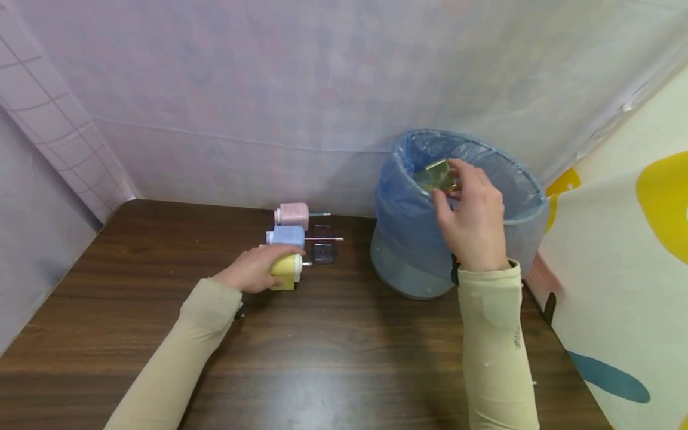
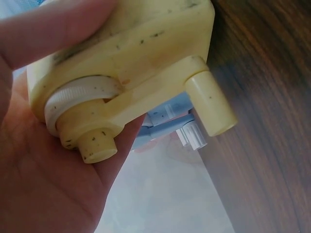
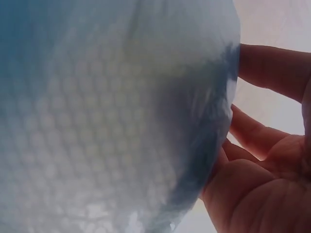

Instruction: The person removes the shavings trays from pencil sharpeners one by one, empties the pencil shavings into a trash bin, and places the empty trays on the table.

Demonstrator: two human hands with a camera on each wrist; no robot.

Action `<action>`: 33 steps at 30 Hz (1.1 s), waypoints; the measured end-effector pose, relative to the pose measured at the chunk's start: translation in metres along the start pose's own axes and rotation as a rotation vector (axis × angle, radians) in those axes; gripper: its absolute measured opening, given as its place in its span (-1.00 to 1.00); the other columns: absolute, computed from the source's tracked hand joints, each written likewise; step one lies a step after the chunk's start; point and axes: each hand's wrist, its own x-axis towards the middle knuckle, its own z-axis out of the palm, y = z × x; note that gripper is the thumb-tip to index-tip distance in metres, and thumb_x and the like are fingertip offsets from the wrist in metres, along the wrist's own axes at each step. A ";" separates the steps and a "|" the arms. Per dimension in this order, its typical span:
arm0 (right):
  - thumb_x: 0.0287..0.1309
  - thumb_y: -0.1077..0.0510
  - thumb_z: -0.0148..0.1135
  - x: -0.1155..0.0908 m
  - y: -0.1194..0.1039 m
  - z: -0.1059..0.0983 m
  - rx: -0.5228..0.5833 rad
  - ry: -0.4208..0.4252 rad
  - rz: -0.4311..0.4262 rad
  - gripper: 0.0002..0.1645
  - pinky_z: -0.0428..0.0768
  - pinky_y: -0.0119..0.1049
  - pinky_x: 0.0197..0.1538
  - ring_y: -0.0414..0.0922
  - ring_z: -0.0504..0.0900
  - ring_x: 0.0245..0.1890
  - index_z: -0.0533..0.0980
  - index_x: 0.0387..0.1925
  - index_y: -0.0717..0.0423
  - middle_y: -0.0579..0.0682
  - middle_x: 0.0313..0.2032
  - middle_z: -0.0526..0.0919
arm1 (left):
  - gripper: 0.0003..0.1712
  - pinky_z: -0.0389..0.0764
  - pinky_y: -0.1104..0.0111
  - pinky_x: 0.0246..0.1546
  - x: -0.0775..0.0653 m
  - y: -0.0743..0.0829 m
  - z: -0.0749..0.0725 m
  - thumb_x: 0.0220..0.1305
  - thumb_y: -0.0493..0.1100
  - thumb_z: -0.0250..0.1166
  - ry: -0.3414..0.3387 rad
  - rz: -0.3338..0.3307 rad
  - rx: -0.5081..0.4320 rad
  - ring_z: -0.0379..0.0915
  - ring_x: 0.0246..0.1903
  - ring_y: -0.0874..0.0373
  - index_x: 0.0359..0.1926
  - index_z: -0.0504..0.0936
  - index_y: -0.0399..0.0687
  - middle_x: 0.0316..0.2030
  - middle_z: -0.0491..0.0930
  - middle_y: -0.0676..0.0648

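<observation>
My left hand grips a yellow crank pencil sharpener on the dark wooden table. In the left wrist view its yellow crank and white collar show close up, with the thumb across the body. A pencil end sticks out beside it. Over the mouth of the bin, lined with a blue plastic bag, my right hand pinches a see-through yellowish tray, tilted. In the right wrist view the bag hides the tray and fingertips.
Behind the yellow sharpener lie a blue sharpener and a pink sharpener, each with a pencil sticking out to the right. Dark see-through trays lie beside them. A pale cloth wall closes the back; a patterned panel stands right.
</observation>
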 end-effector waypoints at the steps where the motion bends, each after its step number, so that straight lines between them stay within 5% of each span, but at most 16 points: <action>1: 0.25 0.28 0.29 0.000 0.000 0.001 -0.001 0.009 -0.005 -0.50 0.70 0.03 -0.05 0.22 0.71 -0.12 0.48 0.21 0.30 0.34 0.05 0.61 | -0.19 0.57 -0.12 0.04 0.000 0.000 0.000 0.08 -0.34 0.48 0.000 -0.002 -0.002 0.52 0.03 -0.10 0.34 0.45 0.19 0.21 0.55 -0.15; 24: 0.22 0.22 0.31 0.002 0.001 0.004 -0.107 0.045 -0.065 -0.61 0.52 0.14 -0.15 0.22 0.59 -0.25 0.60 0.08 0.25 0.28 0.00 0.69 | -0.20 0.59 -0.11 0.00 0.000 0.000 0.001 0.07 -0.33 0.49 0.004 0.011 0.005 0.53 -0.01 -0.09 0.33 0.46 0.20 0.21 0.55 -0.16; 33: 0.22 0.23 0.34 -0.001 0.000 0.004 -0.129 0.063 -0.075 -0.60 0.54 0.21 -0.07 0.28 0.61 -0.11 0.59 0.09 0.24 0.28 0.01 0.69 | -0.20 0.58 -0.11 0.02 0.001 0.001 0.002 0.07 -0.34 0.49 -0.006 -0.001 -0.001 0.52 0.01 -0.10 0.34 0.46 0.20 0.23 0.55 -0.15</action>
